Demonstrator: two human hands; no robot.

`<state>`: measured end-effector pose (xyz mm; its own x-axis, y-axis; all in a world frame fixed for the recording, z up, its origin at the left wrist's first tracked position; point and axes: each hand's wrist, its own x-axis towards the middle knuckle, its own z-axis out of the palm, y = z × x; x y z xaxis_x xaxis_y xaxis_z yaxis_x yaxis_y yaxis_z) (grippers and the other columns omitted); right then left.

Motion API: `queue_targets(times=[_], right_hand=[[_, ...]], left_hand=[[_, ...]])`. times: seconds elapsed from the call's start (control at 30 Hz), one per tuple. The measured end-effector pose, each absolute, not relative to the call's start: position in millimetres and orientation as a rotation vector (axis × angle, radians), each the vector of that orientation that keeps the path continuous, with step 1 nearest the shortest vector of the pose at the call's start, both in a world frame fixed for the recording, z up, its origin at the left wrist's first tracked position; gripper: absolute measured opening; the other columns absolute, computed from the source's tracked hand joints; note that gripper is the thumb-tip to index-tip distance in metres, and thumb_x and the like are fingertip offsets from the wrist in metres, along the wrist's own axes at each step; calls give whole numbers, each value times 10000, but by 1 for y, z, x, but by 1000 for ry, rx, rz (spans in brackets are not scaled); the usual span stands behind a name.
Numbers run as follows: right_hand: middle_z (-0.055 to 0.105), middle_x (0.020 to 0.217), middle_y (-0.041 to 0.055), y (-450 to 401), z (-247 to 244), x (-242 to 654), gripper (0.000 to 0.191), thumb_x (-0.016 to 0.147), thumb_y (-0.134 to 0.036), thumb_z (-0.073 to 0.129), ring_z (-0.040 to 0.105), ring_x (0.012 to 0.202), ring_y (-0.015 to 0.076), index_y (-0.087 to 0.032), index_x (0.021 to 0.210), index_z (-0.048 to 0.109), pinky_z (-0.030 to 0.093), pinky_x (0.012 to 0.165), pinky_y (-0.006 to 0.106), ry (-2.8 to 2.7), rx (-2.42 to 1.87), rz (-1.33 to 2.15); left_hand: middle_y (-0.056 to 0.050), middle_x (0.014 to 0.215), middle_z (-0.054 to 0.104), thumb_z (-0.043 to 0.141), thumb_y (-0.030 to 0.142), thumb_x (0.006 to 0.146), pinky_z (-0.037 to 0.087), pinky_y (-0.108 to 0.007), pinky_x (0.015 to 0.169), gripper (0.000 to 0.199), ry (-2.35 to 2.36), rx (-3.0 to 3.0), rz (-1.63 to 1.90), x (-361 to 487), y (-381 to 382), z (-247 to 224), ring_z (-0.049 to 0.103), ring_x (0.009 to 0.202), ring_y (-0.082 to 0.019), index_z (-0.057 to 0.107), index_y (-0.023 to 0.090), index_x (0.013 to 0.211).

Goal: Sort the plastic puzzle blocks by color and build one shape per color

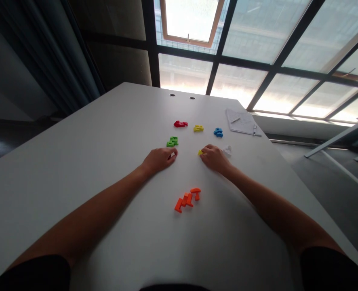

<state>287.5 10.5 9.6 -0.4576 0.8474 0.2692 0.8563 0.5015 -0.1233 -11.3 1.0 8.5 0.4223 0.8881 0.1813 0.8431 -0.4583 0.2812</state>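
Right fingers (207,150) are pinching a yellow piece (200,152); left fingers (168,150) are resting half-curled, seemingly empty. Orange pieces (185,199) behind both are lying apparently unjoined; a red cluster (180,124) beyond is looking joined.

From the lower left corner I see the left forearm stretch to mid-frame, its hand (161,159) loosely curled, a gap showing beside the thumb. The right arm slants from lower right, its hand (214,156) palm-down, fingers bent.
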Motion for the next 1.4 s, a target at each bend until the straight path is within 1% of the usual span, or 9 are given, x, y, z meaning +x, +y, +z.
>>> queue_targets(times=[0.07,0.13,0.37,0.5,0.6,0.67,0.9,1.17,1.4], right_hand=[[732,1223,138,31,13,290,231,982,-179,617,708,997,224,-160,1127,797,525,919,308,-2424,-1524,11],[728,1264,140,53,17,293,303,946,-118,607,708,1031,229,-160,1182,791,512,951,308,-2409,-1615,37],[781,1239,124,113,26,297,367,951,-121,580,713,1123,244,-169,1272,750,483,958,300,-2335,-1890,57],[778,1253,145,126,29,294,320,1002,-256,576,710,1151,261,-162,1238,771,473,989,317,-2355,-1934,-11],[778,1221,171,131,28,290,386,1041,-435,571,711,1139,283,-150,1215,764,487,975,340,-2334,-1959,-36],[776,1204,182,135,25,288,405,1029,-483,600,712,1129,295,-150,1201,754,501,961,351,-2303,-1990,-58],[770,1214,161,156,16,296,271,976,-300,670,708,1156,301,-178,1211,729,522,995,378,-2208,-2036,-62],[778,1231,135,176,5,305,538,892,-82,671,720,1161,301,-181,1413,580,545,1006,400,-2094,-1931,19],[789,1204,116,183,-4,305,571,855,-32,614,730,1108,273,-185,1404,588,536,988,357,-2089,-1846,64]], left_hand=[[-18,883,767,506,402,988,452,-288,675,267,1541,2525,461,-12,1,8,695,759,-208,724,281,1083],[-15,880,766,508,400,986,445,-286,675,260,1535,2525,468,-12,2,8,692,758,-207,721,282,1077],[-4,865,760,508,383,983,433,-287,662,236,1515,2536,485,-13,3,5,686,744,-202,714,291,1049],[-10,882,765,506,373,982,442,-286,665,242,1508,2528,485,-12,3,6,690,750,-199,719,284,1053],[-10,882,766,516,366,976,448,-287,673,233,1503,2520,473,-11,2,8,692,757,-200,718,280,1055],[-11,877,765,517,361,975,450,-288,678,229,1504,2518,471,-11,2,8,691,755,-198,716,277,1052],[-11,878,765,519,352,970,451,-287,685,225,1507,2521,468,-11,2,7,689,756,-199,715,279,1053],[-16,887,761,526,343,958,456,-284,686,217,1498,2535,466,-11,2,6,691,769,-197,711,273,1048],[-2,866,755,527,345,959,433,-288,660,203,1505,2527,469,-11,2,7,682,751,-196,702,284,1041]])
